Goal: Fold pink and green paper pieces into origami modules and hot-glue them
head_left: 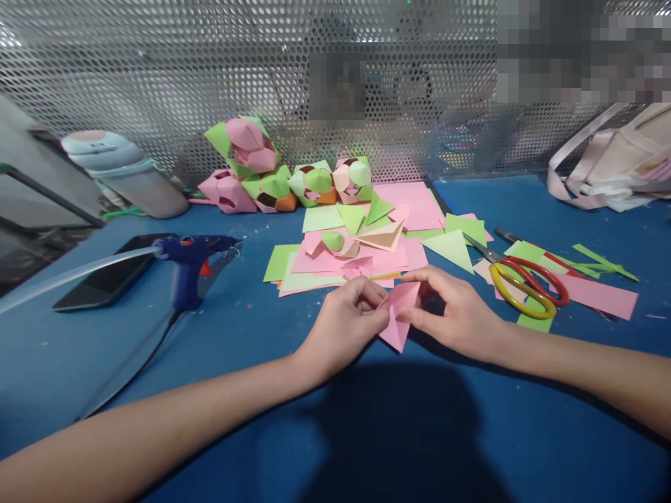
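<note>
Between my two hands is a small pink folded paper [401, 323], held just above the blue table with one corner pointing down toward me. My left hand [352, 314] pinches its left edge between thumb and fingers. On the other side, my right hand [453, 311] grips the paper with the thumb in front and the fingers behind the top edge. Right behind the hands lies a pile of pink, green and cream paper sheets [298, 262], with some folded pieces on top. Scissors [516, 276] with red and yellow handles rest to the right of my right hand.
A blue hot glue gun [187, 272] stands at left beside a dark phone [112, 279]; its cord trails forward. Several folded paper balls [272, 185] line the perforated metal panel [210, 77]. A bottle [128, 171] leans at far left. Paper scraps [597, 293] and a pale bag [623, 157] are at right.
</note>
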Available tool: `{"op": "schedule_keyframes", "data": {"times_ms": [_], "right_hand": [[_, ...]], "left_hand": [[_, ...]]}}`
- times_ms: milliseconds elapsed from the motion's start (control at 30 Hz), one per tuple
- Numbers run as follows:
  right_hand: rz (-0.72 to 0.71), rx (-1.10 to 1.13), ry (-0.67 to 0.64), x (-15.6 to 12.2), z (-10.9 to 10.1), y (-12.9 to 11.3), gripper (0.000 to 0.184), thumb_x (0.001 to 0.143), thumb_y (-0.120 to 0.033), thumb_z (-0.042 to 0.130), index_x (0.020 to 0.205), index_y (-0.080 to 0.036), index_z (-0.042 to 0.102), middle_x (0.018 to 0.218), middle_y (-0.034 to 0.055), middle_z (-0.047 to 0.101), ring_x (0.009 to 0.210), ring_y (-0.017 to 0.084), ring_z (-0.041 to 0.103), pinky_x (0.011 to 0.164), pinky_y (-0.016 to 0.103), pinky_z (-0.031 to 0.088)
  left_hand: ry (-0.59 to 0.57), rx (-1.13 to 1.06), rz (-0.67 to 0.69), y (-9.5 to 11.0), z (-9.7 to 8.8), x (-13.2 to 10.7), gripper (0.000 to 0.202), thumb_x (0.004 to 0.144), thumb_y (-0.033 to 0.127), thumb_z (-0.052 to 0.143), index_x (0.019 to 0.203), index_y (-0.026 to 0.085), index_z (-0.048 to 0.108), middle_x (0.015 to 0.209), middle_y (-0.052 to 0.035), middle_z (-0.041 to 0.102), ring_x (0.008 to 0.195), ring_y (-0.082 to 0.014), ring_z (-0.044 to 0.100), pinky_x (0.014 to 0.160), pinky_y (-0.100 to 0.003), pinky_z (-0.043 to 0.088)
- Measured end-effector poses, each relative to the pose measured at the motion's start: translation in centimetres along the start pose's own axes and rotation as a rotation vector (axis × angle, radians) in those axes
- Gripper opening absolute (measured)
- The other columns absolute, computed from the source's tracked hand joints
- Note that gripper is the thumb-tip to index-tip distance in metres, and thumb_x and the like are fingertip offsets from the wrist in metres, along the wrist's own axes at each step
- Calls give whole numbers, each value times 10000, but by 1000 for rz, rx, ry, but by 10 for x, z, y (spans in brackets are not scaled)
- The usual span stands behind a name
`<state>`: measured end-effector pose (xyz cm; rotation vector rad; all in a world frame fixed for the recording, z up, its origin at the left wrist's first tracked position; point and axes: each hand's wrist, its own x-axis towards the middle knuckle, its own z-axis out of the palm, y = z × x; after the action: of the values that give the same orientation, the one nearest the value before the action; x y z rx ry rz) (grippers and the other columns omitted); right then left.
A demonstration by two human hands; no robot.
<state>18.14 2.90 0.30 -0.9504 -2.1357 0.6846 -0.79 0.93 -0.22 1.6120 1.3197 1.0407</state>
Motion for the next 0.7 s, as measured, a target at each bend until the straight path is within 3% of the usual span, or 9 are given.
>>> {"op": "schedule_keyframes", "data": {"times_ms": [100,300,433,533,700], "right_hand": [[88,20,7,1,4,1,279,825,-184,560,1101,-192,525,793,1,605,670,120,566,622,238,467],[16,28,42,-3,12,3,286,819,-121,532,1093,-200,513,776,-20,575,679,108,545,666,241,443],[42,51,60,-4,13,3,80,844,-163,549,913,-198,531,723,-22,541,650,109,515,630,242,428],[-57,69,85,-4,14,5,74,864,-128,515,825,-190,517,775,6,553,716,122,527,670,261,437],[-270,65,115,-4,15,8,114,864,-74,498,843,-176,543,833,40,554,810,146,537,729,297,454]], "left_hand": [[9,-57,-73,0,2,2,129,714,144,602,713,174,476,633,55,505,551,-67,454,515,-184,360],[-55,-131,-152,1,5,0,137,720,133,583,768,181,465,574,84,408,490,-50,344,470,-179,262],[-53,-190,-223,4,7,-2,147,732,181,604,755,179,459,570,77,433,499,-59,374,482,-185,280],[-48,-242,-252,7,8,-4,159,743,219,622,748,171,471,587,66,464,523,-64,400,499,-186,291],[-42,-231,-236,9,8,-6,160,781,278,620,763,156,518,650,42,513,589,-73,432,537,-190,320]]}}
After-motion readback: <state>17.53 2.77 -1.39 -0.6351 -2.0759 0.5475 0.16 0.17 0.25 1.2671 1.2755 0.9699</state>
